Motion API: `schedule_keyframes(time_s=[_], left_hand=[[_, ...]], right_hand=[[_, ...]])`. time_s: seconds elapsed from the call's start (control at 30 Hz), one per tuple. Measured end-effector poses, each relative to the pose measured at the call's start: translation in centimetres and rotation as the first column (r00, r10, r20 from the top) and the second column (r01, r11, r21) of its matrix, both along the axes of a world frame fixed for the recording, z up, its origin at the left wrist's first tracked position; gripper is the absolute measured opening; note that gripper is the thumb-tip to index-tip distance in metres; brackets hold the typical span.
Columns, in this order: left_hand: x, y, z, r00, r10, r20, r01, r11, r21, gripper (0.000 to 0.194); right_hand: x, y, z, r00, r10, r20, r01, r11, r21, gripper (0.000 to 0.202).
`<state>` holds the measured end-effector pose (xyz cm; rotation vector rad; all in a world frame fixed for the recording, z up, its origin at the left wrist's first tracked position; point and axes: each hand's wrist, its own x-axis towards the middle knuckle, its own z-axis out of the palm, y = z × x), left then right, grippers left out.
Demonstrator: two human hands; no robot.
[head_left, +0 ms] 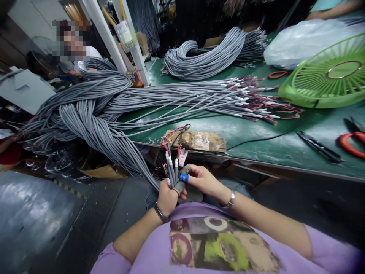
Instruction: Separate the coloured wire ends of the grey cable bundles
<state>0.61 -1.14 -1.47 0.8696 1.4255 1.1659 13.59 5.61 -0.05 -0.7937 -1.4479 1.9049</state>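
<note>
Several grey cables [171,171] stand upright in my left hand [167,198], which is closed round them below their white-wrapped ends. Coloured thin wires [167,142] fan out at the tops. My right hand [201,179] meets them from the right, its fingers closed at the cables, with blue tape on one finger and grey wraps on others. What exactly its fingertips pinch is too small to make out. A pale pink tag-like piece [183,156] shows just above the right hand. Behind the hands, a board wrapped in brown tape [203,141] lies at the table's front edge.
Long grey cables [171,95] spread across the green table [256,140] and hang off its left side. A cable coil [208,57] lies behind. To the right are a green fan [333,72], black-handled pliers [319,146], red-handled scissors [352,142] and a plastic bag [302,43]. A person [91,53] is at back left.
</note>
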Motion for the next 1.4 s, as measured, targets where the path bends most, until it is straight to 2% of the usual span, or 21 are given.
schedule_keyframes(time_s=[0.1, 0.3, 0.47, 0.67, 0.77, 0.87, 0.93, 1.0, 1.07, 1.13, 1.23, 1.4], left_hand=[[-0.1, 0.0, -0.2, 1.000, 0.009, 0.025, -0.009, 1.000, -0.001, 0.028], [-0.2, 0.0, -0.6, 0.997, 0.008, 0.080, -0.010, 1.000, 0.021, 0.030], [0.0, 0.1, -0.5, 0.992, 0.039, 0.119, -0.045, 0.998, 0.050, 0.032], [0.3, 0.1, -0.1, 0.982, 0.083, 0.168, -0.090, 0.995, 0.037, 0.032], [0.3, 0.3, 0.5, 0.968, 0.132, 0.214, -0.143, 0.989, 0.036, 0.032], [0.2, 0.5, 1.2, 0.943, 0.181, 0.279, -0.202, 0.978, 0.046, 0.032], [0.2, 0.7, 1.7, 0.928, 0.201, 0.314, -0.225, 0.973, 0.041, 0.031], [0.2, 0.9, 2.0, 0.922, 0.203, 0.329, -0.226, 0.974, 0.031, 0.031], [0.4, 1.1, 2.2, 0.924, 0.195, 0.330, -0.214, 0.977, 0.022, 0.032], [0.6, 1.3, 2.2, 0.928, 0.186, 0.322, -0.203, 0.979, 0.021, 0.031], [0.7, 1.5, 2.1, 0.935, 0.176, 0.308, -0.194, 0.981, 0.028, 0.029], [0.8, 1.8, 1.7, 0.940, 0.165, 0.297, -0.183, 0.982, 0.036, 0.028]], right_hand=[[0.0, 0.0, 0.0, 1.000, 0.003, 0.015, -0.003, 1.000, 0.004, 0.037], [-0.2, -0.4, 0.0, 0.997, -0.080, -0.001, 0.080, 0.997, 0.001, 0.034], [-0.5, -0.7, 0.2, 0.994, -0.080, -0.081, 0.072, 0.993, -0.099, 0.034], [-0.8, -0.8, 0.1, 0.987, -0.031, -0.158, -0.002, 0.979, -0.203, 0.032], [-0.6, -0.3, -0.5, 0.989, -0.074, -0.131, 0.045, 0.977, -0.210, 0.031], [-0.1, 0.8, -1.4, 0.974, -0.158, -0.162, 0.098, 0.940, -0.328, 0.035], [0.0, 1.7, -1.9, 0.961, -0.199, -0.192, 0.090, 0.882, -0.463, 0.038], [0.0, 2.7, -2.1, 0.959, -0.200, -0.203, 0.060, 0.838, -0.543, 0.040], [-0.4, 3.5, -2.1, 0.960, -0.164, -0.227, 0.014, 0.839, -0.544, 0.042], [-0.9, 4.0, -2.0, 0.957, -0.129, -0.260, -0.017, 0.869, -0.495, 0.044], [-1.6, 4.2, -1.9, 0.946, -0.132, -0.295, -0.004, 0.907, -0.420, 0.047], [-1.9, 3.9, -1.5, 0.927, -0.178, -0.330, 0.012, 0.894, -0.447, 0.044]])
